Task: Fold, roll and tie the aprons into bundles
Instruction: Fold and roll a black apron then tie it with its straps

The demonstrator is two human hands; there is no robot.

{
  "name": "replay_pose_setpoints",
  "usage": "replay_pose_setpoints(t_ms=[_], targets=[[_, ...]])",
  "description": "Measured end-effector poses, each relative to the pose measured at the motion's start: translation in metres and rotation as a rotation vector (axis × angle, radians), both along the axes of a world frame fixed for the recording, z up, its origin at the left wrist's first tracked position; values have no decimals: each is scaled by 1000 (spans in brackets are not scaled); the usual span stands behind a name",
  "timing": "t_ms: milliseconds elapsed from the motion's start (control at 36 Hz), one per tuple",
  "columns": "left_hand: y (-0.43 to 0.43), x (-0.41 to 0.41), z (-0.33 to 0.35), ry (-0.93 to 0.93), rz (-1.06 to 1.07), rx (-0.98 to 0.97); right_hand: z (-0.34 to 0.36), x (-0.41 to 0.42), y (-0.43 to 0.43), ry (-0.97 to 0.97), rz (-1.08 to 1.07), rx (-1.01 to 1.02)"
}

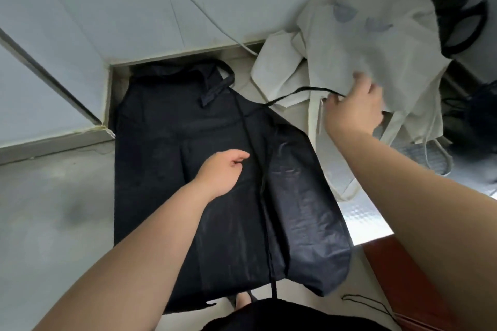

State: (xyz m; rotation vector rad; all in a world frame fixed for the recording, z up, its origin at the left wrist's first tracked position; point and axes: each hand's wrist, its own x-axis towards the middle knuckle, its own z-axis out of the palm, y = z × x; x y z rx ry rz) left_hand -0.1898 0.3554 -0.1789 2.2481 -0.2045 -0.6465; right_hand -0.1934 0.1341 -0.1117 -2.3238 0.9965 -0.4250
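dark apron (215, 156) lies flat on floor (53, 209), bib end at the far edge against the wall (94, 8) base, hem end near the person. its right side is folded over toward centre. neck strap (217, 83) lies on the bib. one tie (295, 92) leaves the apron's right edge and runs, raised, to r. hand (355, 107). second tie (265, 196) lies lengthwise down the apron.
r. hand: thumb and fingers pinch the tie end, over white aprons (371, 35) heaped at the floor's far right corner.
l. hand (222, 166): above apron centre, fingers loosely curled; cannot tell whether it holds anything.
white cable (193, 5) hangs down the wall.
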Motion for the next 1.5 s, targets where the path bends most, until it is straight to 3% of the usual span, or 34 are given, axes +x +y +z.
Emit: replay_pose_setpoints(t_ms=[83,194,306,417,556,611,694,806,944,1056,1278,1500], targets=[[-22,1,-13,-19,-139,98,-2,-5,-19,90,-132,-5],[-37,-4,-27,-26,-250,187,-32,-31,-24,317,109,252],[-34,-10,-32,-62,-232,200,-64,-63,-6,629,263,380],[-25,-25,-32,-61,-147,165,-79,-85,3,724,228,316],[-21,-59,-30,-135,-146,269,-75,-106,8,470,145,-112],[-19,-74,-32,-188,-131,307,-77,-117,10,444,221,-46],[-16,-94,-36,-209,-178,347,-84,-134,14,578,253,141],[-14,-121,-37,-201,-197,395,-96,-168,19,690,303,2],[-11,-145,-44,-169,-250,471,-104,-190,19,480,243,235],[-12,-149,-49,-125,-289,493,-107,-194,12,454,231,405],[-22,-131,-51,-111,-336,590,-58,-173,-19,244,330,234],[-42,-137,-48,-132,-275,659,-33,-173,0,253,612,346]])
